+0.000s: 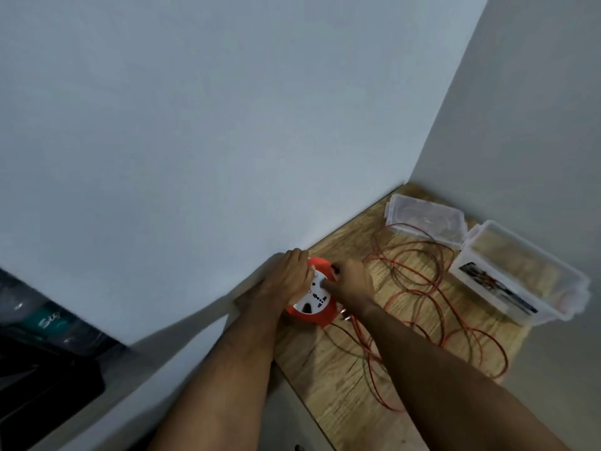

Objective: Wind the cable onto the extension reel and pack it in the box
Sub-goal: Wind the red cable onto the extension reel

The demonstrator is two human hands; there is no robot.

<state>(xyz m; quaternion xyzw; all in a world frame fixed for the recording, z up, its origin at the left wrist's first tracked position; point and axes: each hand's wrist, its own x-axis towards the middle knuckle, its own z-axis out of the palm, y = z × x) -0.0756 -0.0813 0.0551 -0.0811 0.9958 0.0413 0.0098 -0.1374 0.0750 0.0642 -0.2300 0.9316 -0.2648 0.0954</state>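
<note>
Both forearms reach in from the bottom toward the orange extension reel on the wooden table. Left hand grips its far rim, right hand pinches something on its white face. Loose orange cable sprawls beside it, clear box and lid beyond.

Both hands on the reel, cable loose

Left hand and right hand grip the orange reel; orange cable sprawls rightward across the wooden surface toward a clear box.
</note>
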